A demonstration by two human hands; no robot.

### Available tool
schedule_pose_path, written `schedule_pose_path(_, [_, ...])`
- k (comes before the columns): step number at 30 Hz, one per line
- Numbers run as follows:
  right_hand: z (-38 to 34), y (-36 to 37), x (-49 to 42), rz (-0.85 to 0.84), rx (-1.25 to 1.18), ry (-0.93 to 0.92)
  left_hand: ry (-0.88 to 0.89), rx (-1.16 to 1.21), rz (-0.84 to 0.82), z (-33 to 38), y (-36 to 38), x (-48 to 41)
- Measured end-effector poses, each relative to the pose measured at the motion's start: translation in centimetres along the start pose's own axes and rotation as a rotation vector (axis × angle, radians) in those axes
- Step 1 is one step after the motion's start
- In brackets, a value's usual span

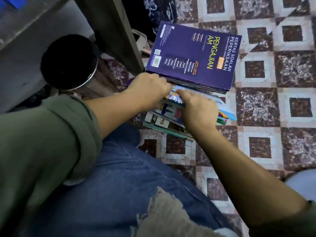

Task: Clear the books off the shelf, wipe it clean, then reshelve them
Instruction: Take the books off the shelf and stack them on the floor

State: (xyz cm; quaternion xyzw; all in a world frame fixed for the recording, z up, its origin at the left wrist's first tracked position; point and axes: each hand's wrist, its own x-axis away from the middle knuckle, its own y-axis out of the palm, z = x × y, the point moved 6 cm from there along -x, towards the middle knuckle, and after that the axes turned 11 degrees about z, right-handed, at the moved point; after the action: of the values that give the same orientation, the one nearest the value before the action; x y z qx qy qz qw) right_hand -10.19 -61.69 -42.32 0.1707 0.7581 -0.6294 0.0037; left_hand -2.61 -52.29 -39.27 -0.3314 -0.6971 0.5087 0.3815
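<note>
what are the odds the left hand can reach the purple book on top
Likely yes: the left hand is right at the near edge of the purple book, and nothing lies on its cover.

Olive-green top, ripped blue jeans.
The left sleeve [51,134] is loose olive-green cloth, turned back in a thick cuff; the right sleeve [310,219] shows only as a dark green edge at the frame corner. Both forearms are bare down to the left grip [148,88] and right grip [196,106]. The jeans [119,177] are mid-blue denim with a pale, frayed tear [164,211].
</note>
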Motion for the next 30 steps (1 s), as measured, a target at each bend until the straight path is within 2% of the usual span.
schedule_pose_path(6, [-0.9,6.6,5.1,-0.038,-0.020,0.021,0.026,0.043,-0.186,1.1,5.9,1.3])
schedule_pose_path(10, [-1.6,9.2,5.8,-0.309,-0.089,0.078,0.029,0.060,-0.269,0.7,8.0,1.5])
schedule_pose_path(14, [-0.5,9.7,4.8,-0.438,-0.078,0.025,-0.006,0.090,-0.327,0.7,9.9,1.7])
schedule_pose_path(17, [1.1,9.5,3.1,-0.550,-0.042,0.031,-0.019,0.136,-0.294,0.5,10.0,1.1])
schedule_pose_path(20, [1.7,9.8,3.0,-0.531,-0.065,0.055,-0.011,0.148,-0.315,0.4,10.1,0.5])
schedule_pose_path(24, [0.4,12.3,5.1,-0.603,-0.033,-0.039,0.018,0.123,-0.427,0.3,11.1,1.0])
schedule_pose_path(26, [0.1,13.0,4.8,-0.629,-0.023,-0.056,-0.018,0.122,-0.370,-0.3,10.3,0.5])
schedule_pose_path(30, [0.4,13.3,3.5,-0.679,-0.004,-0.096,-0.051,0.021,-0.041,-2.6,6.5,-1.8])
